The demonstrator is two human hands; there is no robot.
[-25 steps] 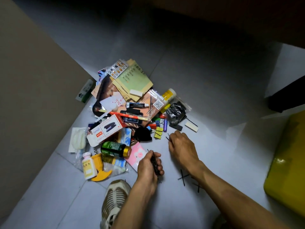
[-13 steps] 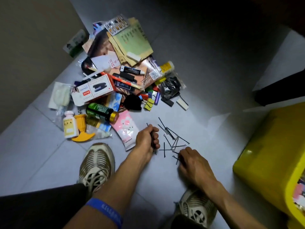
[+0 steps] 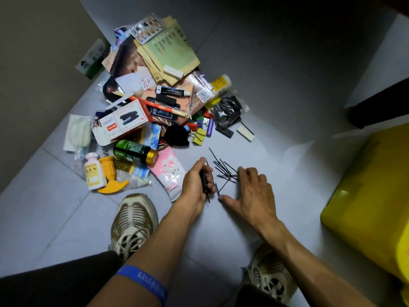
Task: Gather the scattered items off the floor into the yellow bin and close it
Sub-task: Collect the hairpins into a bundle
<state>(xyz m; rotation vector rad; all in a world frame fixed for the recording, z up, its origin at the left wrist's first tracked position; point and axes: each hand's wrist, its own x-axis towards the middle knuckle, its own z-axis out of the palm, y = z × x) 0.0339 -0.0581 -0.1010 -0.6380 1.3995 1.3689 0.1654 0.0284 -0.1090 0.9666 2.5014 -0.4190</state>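
The left hand (image 3: 195, 182) held a bunch of black hairpins (image 3: 204, 185) tight while the right hand (image 3: 252, 191) lay flat and open on loose pins (image 3: 225, 171), far left of the yellow bin (image 3: 371, 196), so thin pins might slip out.

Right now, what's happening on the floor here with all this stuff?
A person crouches on the grey tiled floor, picking up thin black hairpins. The left hand grips a bundle of collected pins, while the right hand spreads over the loose hairpins on the tile. A large pile of mixed clutter lies beyond, and the yellow plastic bin sits to the right.
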